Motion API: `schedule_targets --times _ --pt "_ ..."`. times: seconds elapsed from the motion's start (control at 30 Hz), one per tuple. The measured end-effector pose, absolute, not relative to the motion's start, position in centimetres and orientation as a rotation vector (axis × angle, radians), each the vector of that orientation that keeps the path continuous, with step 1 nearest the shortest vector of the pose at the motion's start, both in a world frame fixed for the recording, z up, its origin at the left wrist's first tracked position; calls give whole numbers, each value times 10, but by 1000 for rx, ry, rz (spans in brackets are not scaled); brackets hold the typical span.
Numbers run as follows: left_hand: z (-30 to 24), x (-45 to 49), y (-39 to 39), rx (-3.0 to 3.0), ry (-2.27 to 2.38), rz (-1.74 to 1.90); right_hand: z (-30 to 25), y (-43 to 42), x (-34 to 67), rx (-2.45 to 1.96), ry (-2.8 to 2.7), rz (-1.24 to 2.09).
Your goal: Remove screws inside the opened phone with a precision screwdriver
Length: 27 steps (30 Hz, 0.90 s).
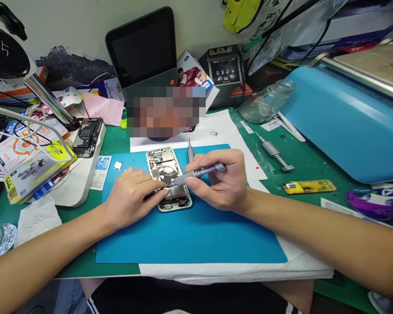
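Observation:
An opened smartphone [166,163] lies on the blue mat [183,240], its inner parts bare. My right hand [221,179] grips a grey precision screwdriver [201,172], which slants down to the left with its tip over the phone. At the phone's left edge is my left hand [131,194], a ring on one finger. Its thumb and forefinger come together over the phone; whatever is between them is hidden. A second screwdriver [190,150] rests just right of the phone, partly behind my right hand. A small metal plate [118,165] lies left of the phone.
Another opened phone [88,135] sits on a white device at left, beside battery boxes [39,170]. At right are a third screwdriver [275,150], a yellow tool [309,186], a glass jar [267,102] and a big blue pad [347,126]. A dark screen [142,48] stands behind.

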<state>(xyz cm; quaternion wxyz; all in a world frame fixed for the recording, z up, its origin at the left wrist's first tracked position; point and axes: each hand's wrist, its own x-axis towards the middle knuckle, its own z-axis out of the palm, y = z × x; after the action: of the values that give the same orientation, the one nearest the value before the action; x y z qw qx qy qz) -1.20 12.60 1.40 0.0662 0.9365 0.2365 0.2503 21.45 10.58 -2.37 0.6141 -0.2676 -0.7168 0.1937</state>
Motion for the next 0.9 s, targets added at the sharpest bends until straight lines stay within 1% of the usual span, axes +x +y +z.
schedule_targets --times 0.37,0.9 --pt "15 -12 125 2720 776 751 -23 106 216 -649 -1610 427" --pt "13 -12 127 2757 755 779 -24 106 216 -650 -1602 452"
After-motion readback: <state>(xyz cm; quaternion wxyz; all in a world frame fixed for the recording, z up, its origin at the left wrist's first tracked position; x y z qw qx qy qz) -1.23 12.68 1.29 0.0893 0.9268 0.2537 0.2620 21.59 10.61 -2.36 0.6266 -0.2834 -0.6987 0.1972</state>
